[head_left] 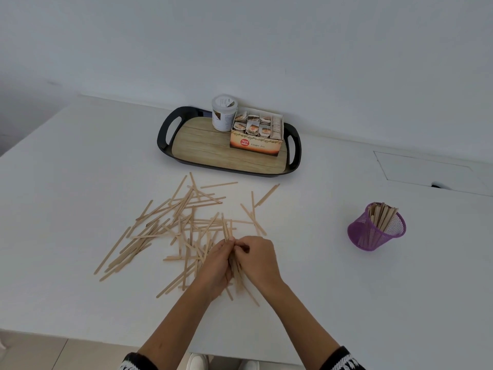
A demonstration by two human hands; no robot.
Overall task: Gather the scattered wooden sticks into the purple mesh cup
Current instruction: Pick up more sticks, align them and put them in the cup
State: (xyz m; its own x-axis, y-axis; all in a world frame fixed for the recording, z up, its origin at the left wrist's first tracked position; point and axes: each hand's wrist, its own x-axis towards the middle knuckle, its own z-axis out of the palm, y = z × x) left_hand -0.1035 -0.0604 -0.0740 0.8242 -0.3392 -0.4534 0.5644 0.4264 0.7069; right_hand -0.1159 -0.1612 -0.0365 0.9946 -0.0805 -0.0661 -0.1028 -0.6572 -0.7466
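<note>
mostly the wooden sticks [184,225] lie loose on the white table [66,182], a criss-crossed heap spread across the middle, with stragglers trailing toward 8 o'clock and a few apart toward 2 o'clock of the heap. a small bundle [236,271] of them is off the pile and held between both hands at the heap's 5 o'clock edge, its tips poking out past the fingers toward 12 o'clock and its lower ends showing below the palms. left hand [217,265] has its fingers curled round the bundle from one side; right hand [257,259] closes on it from the other, fingertips pinching near the top — the two hands touch each other around the sticks.

purple mesh cup [376,227] stands well apart at 3 o'clock of the hands, tilted in this wide view, already holding a sheaf of sticks that lean against its rim.

at 12 o'clock of the heap, a black-handled tray [202,148] with a wood-look floor sits near the wall. on it — a tea box [256,141] marked ginger tea, its sachets upright in rows, and a white canister [223,113] touching the box's far left corner. dark patterned sleeves [340,360] show at the bottom edge.
</note>
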